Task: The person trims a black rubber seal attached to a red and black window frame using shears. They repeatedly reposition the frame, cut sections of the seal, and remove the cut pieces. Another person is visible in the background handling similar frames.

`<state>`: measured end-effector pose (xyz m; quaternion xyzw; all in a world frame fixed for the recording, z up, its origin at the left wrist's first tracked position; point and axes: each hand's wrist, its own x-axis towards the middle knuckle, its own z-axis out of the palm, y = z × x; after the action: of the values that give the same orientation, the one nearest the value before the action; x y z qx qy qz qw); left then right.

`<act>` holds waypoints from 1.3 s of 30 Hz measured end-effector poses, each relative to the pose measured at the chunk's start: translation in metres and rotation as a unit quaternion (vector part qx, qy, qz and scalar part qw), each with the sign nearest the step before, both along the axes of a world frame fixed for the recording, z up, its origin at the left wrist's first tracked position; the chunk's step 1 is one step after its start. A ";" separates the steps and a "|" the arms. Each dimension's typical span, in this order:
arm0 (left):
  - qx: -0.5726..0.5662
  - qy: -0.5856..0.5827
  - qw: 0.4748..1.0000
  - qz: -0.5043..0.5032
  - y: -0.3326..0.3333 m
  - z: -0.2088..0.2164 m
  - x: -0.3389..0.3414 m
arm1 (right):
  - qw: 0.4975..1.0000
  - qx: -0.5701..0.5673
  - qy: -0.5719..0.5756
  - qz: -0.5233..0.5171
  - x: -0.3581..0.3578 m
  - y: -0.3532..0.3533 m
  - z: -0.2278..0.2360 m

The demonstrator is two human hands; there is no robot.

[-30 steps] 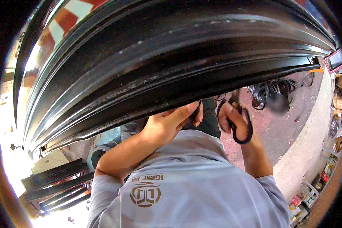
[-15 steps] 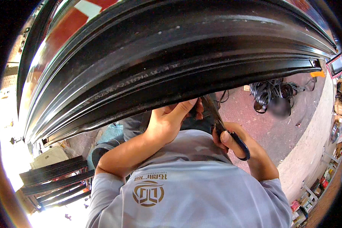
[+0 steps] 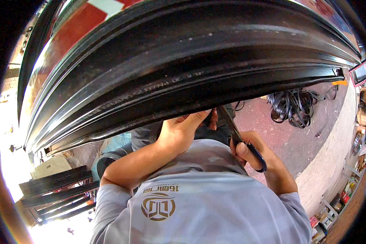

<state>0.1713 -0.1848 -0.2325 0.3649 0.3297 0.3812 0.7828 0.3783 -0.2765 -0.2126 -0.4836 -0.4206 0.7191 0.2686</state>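
Observation:
A long black profiled frame [image 3: 183, 51] spans the view in front of me, with a soft black sealing strip [image 3: 150, 120] along its near edge. Just under that edge, my left hand [image 3: 179, 129] is closed, thumb and fingers pinching part of the black strip; the fingertips are partly hidden by the frame. My right hand [image 3: 248, 150] grips a pair of scissors [image 3: 256, 156] by the dark handles. Their blades point up and left, reaching the strip beside my left fingers, and the tips are hidden under the edge.
A tangled coil of black strips [image 3: 293, 106] lies on the reddish floor at right. Stacked black bars [image 3: 57, 183] stand at lower left, near a pale box [image 3: 53, 166]. Shelving with assorted items [image 3: 341, 199] runs along the far right.
The scissors' blades look narrower, closer together than before. The frame appears shifted slightly in view. Both hands stay almost in place.

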 end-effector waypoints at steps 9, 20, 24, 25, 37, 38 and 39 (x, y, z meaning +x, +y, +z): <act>-0.021 -0.002 1.000 0.009 -0.002 0.001 -0.002 | 0.999 0.027 0.006 0.015 0.001 0.000 -0.007; -0.020 0.012 1.000 0.004 -0.002 0.002 -0.002 | 1.000 0.011 0.016 0.007 -0.002 0.000 -0.003; -0.028 0.005 1.000 0.007 -0.002 0.004 -0.001 | 1.000 0.004 0.016 0.011 -0.001 -0.002 -0.006; -0.026 0.005 1.000 0.006 -0.002 0.004 -0.001 | 1.000 0.005 0.015 0.009 -0.001 -0.002 -0.005; -0.081 -0.020 0.996 -0.028 0.002 0.005 -0.004 | 0.997 0.043 -0.056 0.020 -0.004 -0.004 -0.004; -0.084 -0.015 0.996 -0.036 0.002 0.004 -0.005 | 0.997 0.048 -0.058 0.015 -0.006 -0.004 -0.005; -0.085 -0.021 0.996 -0.032 0.002 0.005 -0.004 | 0.996 0.052 -0.064 0.012 -0.007 -0.004 -0.006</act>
<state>0.1672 -0.1827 -0.2274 0.2993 0.3328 0.3341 0.8294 0.3715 -0.2805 -0.2190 -0.5091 -0.4797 0.6668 0.2570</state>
